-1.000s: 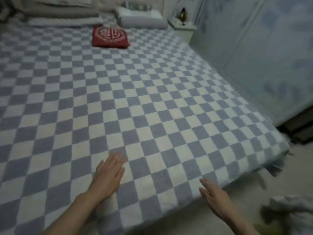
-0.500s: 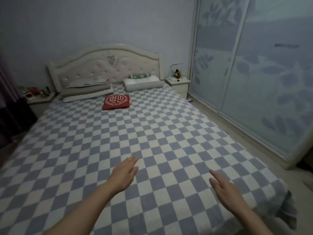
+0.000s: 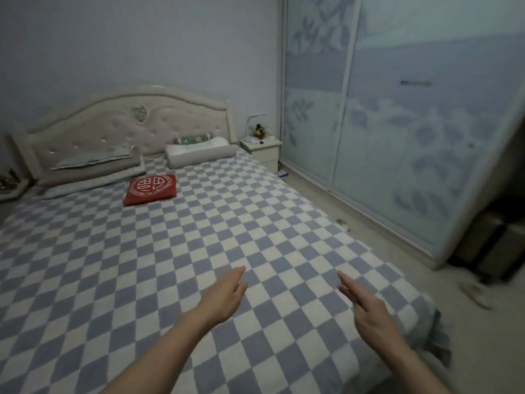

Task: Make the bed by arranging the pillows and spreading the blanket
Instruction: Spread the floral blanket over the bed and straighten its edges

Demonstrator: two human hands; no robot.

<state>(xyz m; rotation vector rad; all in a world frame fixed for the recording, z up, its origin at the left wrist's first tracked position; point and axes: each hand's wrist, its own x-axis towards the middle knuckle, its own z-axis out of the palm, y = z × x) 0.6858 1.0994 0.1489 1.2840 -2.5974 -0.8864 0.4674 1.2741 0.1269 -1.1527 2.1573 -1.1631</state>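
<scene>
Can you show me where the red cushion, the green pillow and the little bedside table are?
red cushion (image 3: 150, 189), head view, middle of its top.
green pillow (image 3: 194, 138), head view, middle of its side.
bedside table (image 3: 262, 151), head view, its front.

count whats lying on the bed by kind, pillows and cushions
pillows: 2 (flat pillow, white pillow)
green bolster: 1
red cushion: 1
checked blanket: 1
total: 5
</scene>
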